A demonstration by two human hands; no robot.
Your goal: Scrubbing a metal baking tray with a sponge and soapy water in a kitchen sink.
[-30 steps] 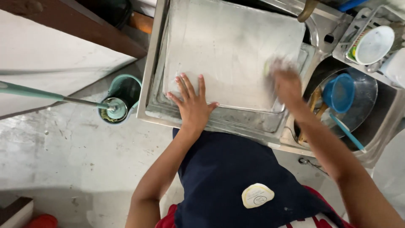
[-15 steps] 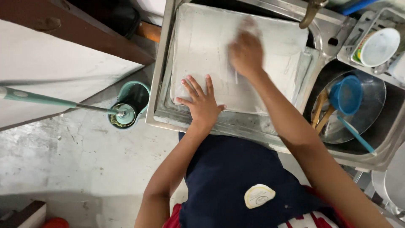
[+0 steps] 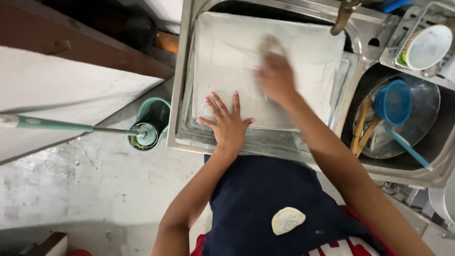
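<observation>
large metal tray [image 3: 222, 61] lies flat over the left basin of the steel sink [image 3: 182, 85]. left hand [image 3: 227, 124] released, fingers spread, palm pressed on the tray's near edge. right hand [image 3: 275, 76] blurred at tray centre; grip cannot be told. blue ladle [image 3: 393, 102] lies in the right basin.

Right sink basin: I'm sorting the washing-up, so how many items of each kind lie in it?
Glass bowl: 1
Blue cup: 1
Wooden utensils: 2
Blue-handled utensil: 1
Total: 5
</observation>
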